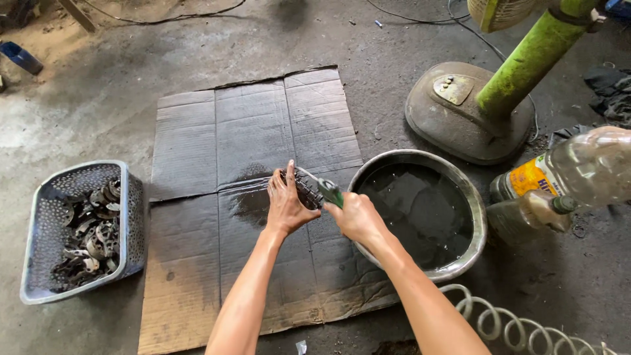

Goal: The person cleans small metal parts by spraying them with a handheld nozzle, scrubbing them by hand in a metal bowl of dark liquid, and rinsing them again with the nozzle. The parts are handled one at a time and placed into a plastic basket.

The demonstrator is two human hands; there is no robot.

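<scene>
My left hand holds a dark round metal part upright over an oil-stained sheet of flattened cardboard. My right hand grips a green-handled brush and presses its head against that part. Just to the right sits a round metal basin filled with dark liquid. Most of the part is hidden behind my fingers.
A grey perforated plastic basket with several dark metal parts stands at the left. A green pedestal fan base is at the upper right. Two plastic bottles lie at the right, and a coiled hose lies at the bottom right.
</scene>
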